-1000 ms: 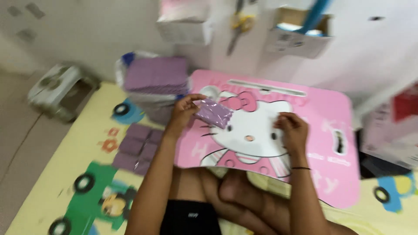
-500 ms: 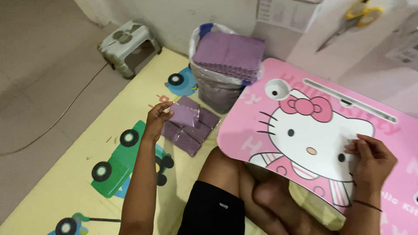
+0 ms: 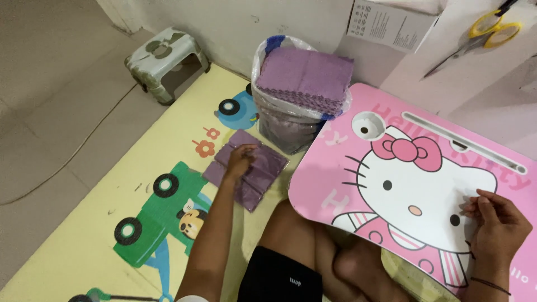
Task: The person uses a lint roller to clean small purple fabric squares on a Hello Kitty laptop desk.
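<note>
Yellow foam play mat (image 3: 100,212), printed with cartoon cars, covers the floor under the seated person; every place below is given from the pink lap desk (image 3: 414,184), the counter resting over the person's legs. Beyond its far left corner stands a plastic-lined sack (image 3: 291,120) stacked high with purple cloths (image 3: 305,72). Farther left, off the mat, is a small grey stool (image 3: 165,56). Just left of the counter's near left edge, on the mat, lie the flat purple cloth packets (image 3: 254,173) in clear wrap, their row running diagonally away from the person. The left hand (image 3: 240,162) rests on top of them, fingers bent down onto the uppermost packet, pressing or setting it rather than clearly gripping. It is by far the nearer hand. The right hand (image 3: 498,223) sits on the counter's right part, fingers loosely curled, holding nothing visible, well apart from the packets.
</note>
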